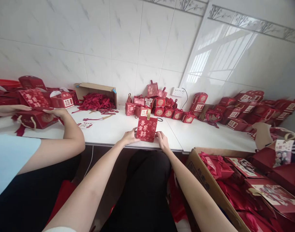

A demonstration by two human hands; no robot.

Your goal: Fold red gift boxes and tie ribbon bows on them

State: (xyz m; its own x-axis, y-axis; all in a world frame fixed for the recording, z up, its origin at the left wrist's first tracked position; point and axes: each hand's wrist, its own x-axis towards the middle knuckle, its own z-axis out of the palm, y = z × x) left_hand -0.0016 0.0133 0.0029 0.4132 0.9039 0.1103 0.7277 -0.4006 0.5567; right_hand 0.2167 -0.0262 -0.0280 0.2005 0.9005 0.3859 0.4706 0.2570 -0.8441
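A small red gift box with white characters and a gold strap at its top stands upright at the table's front edge. My left hand grips its left side, fingers bent against the lower edge. On the opposite side, my right hand holds the box with its fingers at the lower right edge. Behind the box is a group of small red boxes, some stacked on others.
An open carton of red ribbons lies against the wall. At left, a person's hands hold a red box. A large carton of red boxes stands at lower right. Red boxes pile up at right, near another person's arm.
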